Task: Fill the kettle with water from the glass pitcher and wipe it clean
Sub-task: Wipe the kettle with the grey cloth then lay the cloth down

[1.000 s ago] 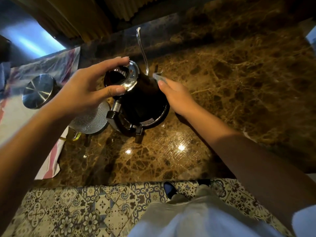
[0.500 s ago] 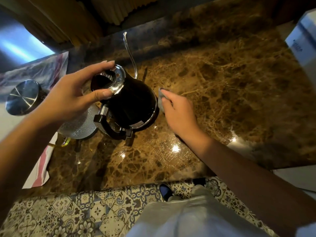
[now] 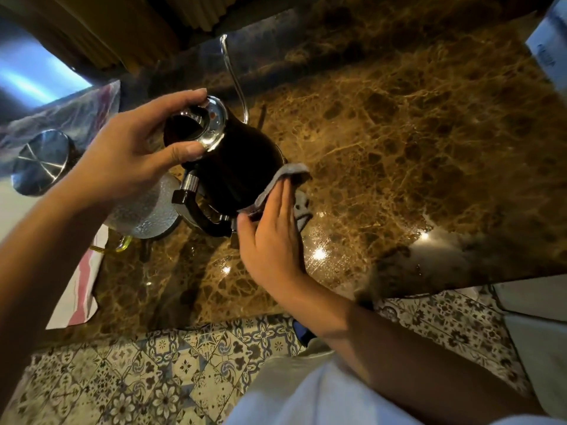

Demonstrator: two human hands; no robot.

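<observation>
I see the black gooseneck kettle [image 3: 242, 161] with its thin steel spout standing on the brown marble tabletop [image 3: 399, 133], between my two hands. My left hand [image 3: 129, 154] grips its shiny steel rim from above, thumb and fingers curled round the open mouth. My right hand [image 3: 273, 234] presses a grey cloth [image 3: 276, 185] flat against the kettle's side, fingers straight. Under my left wrist stands the dimpled glass pitcher [image 3: 147, 213]; beyond it lies a round steel lid [image 3: 41, 162] on a striped towel [image 3: 79, 283].
</observation>
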